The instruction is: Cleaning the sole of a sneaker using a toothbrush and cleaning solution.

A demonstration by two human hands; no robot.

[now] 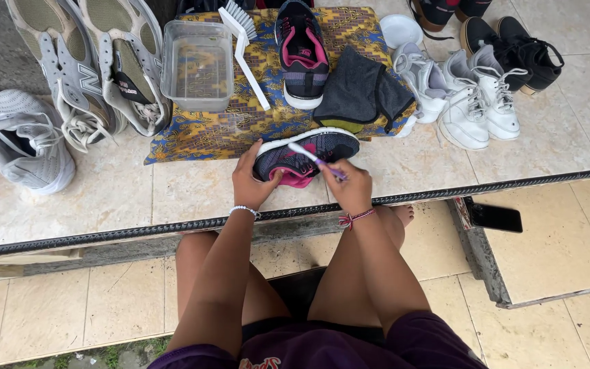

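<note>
A black and pink sneaker (322,145) lies tilted on its side on the tiled ledge (124,198). My left hand (253,179) grips its heel end. My right hand (348,184) holds a small purple and white toothbrush (312,158), whose head rests on the shoe's pink opening. The matching sneaker (302,51) stands upright further back on a blue and yellow patterned cloth (220,130).
On the cloth are a clear plastic tub (197,65), a white long-handled brush (244,41) and a dark folded rag (360,89). Grey sneakers (25,137) lie at left, white sneakers (469,92) and black shoes (513,44) at right. A phone (494,217) lies on the lower step.
</note>
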